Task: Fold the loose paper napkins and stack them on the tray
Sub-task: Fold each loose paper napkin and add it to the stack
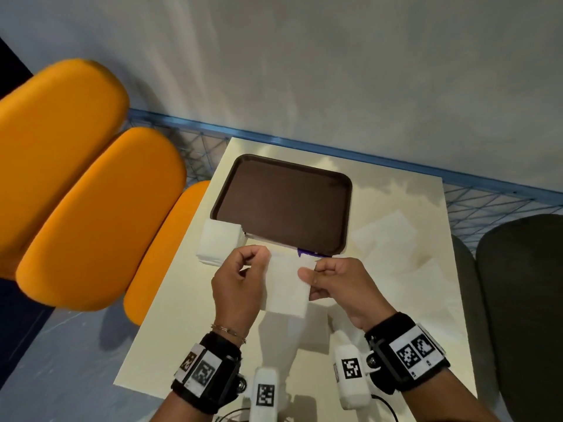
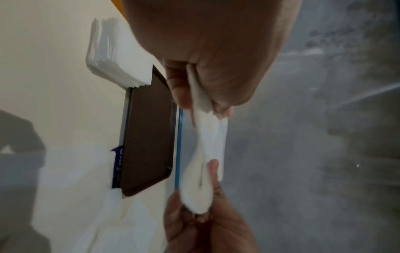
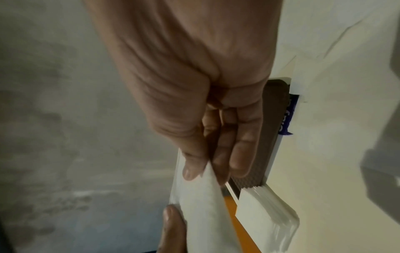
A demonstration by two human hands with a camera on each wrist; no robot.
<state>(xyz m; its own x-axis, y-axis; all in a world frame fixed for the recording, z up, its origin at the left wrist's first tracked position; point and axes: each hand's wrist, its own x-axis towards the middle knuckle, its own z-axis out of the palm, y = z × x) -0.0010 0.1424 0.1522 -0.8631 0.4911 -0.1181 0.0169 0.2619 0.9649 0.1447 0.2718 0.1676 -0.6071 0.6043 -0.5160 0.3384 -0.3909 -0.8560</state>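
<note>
A stack of napkins (image 1: pixel 218 245) lies on the table (image 1: pixel 170 324) at the brown tray's (image 1: pixel 283 205) near-left corner. The left hand (image 1: pixel 240 281) and right hand (image 1: pixel 338 284) each pinch one side of a white napkin (image 1: pixel 286 287), held above the table just in front of the tray.

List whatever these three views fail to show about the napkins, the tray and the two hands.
- Purple label at the tray near edge: print unreadable; head view hides most behind the held napkin, wrist views blur it.
- Napkin stack: sheet count too fine in every view.
- Left hand fingertips: head view shows only its back.
- Right hand fingers: hidden behind the napkin in the head view.
</note>
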